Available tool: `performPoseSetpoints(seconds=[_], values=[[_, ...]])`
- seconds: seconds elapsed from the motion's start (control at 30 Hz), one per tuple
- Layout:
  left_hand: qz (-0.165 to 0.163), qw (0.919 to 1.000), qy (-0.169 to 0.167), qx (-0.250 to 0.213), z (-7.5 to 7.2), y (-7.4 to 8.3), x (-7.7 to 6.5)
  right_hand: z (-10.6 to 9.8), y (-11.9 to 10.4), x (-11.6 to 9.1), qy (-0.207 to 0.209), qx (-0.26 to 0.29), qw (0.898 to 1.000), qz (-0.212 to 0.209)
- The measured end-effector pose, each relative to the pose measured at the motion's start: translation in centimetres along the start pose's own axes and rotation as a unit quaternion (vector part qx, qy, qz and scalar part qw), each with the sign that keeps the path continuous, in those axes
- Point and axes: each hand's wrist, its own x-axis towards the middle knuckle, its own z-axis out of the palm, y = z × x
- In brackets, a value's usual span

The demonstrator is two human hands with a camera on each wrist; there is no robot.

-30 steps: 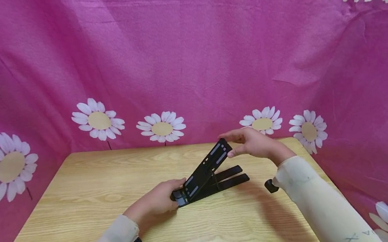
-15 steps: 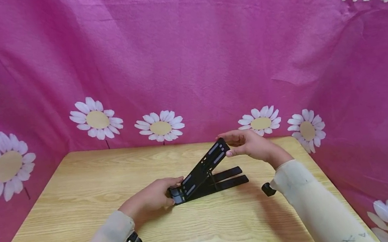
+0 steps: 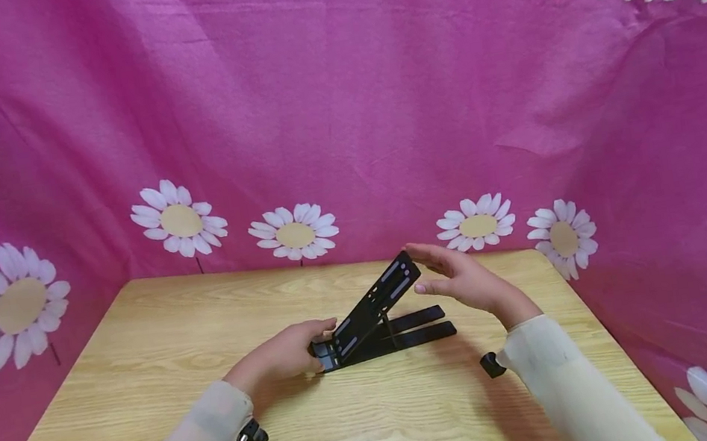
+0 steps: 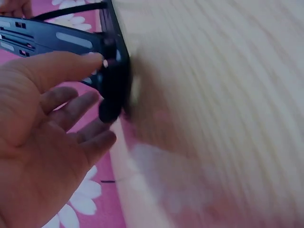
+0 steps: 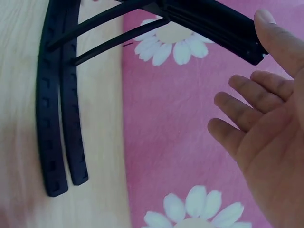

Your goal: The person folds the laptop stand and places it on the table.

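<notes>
A black foldable laptop stand (image 3: 367, 315) is on the wooden table, its upper plate tilted up to the right above two base rails (image 5: 49, 123). Thin support rods (image 5: 105, 24) prop the plate from the rails in the right wrist view. With thumb and fingers on either side, my left hand (image 3: 285, 352) holds the low hinged end. My right hand (image 3: 471, 281) is at the plate's raised end, fingers spread and relaxed, thumb apart from the other fingers. In the right wrist view the thumb tip is right at the plate's end (image 5: 254, 54), and the palm holds nothing.
The wooden table (image 3: 140, 341) meets a pink cloth backdrop (image 3: 369, 135) with white daisies at the back and sides. Small black wrist cameras hang below both sleeves, the left one (image 3: 251, 438) close over the table.
My right hand has eased slightly off the raised end, its thumb and fingers spreading wider. The stand keeps its tilt, and my left hand stays at the hinged end.
</notes>
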Motion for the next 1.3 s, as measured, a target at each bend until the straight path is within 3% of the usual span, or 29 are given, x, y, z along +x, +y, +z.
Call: performPoseSetpoints(seconds=[0.1,0.23,0.4,0.63,0.77,0.97,1.13,1.3], values=[[-0.003,0.9998,0.018,-0.006,0.1,1.0,0.5,0.1,0.9,-0.9,0.014,-0.015,1.0,-0.013],[-0.001,0.9977,0.056,0.037,-0.2,3.2,1.9,0.0,2.3,-2.0,0.027,-0.052,0.998,-0.011],[0.035,0.9896,0.11,0.086,-0.9,7.3,3.9,-0.2,4.1,-3.2,0.026,-0.096,0.994,0.037],[0.04,0.986,0.145,0.074,-1.4,11.5,5.8,0.0,6.1,-4.2,-0.009,-0.091,0.992,0.085],[0.035,0.9844,0.156,0.074,-1.0,12.4,6.7,-0.1,7.2,-4.3,-0.026,-0.082,0.991,0.101],[0.038,0.9821,0.173,0.065,-0.6,13.0,8.0,-0.3,8.8,-3.6,-0.053,-0.12,0.985,0.108],[0.034,0.9828,0.176,0.043,-0.3,13.4,8.3,-0.2,9.5,-3.0,-0.089,-0.118,0.98,0.131],[0.02,0.9837,0.171,0.051,0.0,13.4,8.5,0.0,9.9,-2.5,-0.116,-0.117,0.973,0.16]])
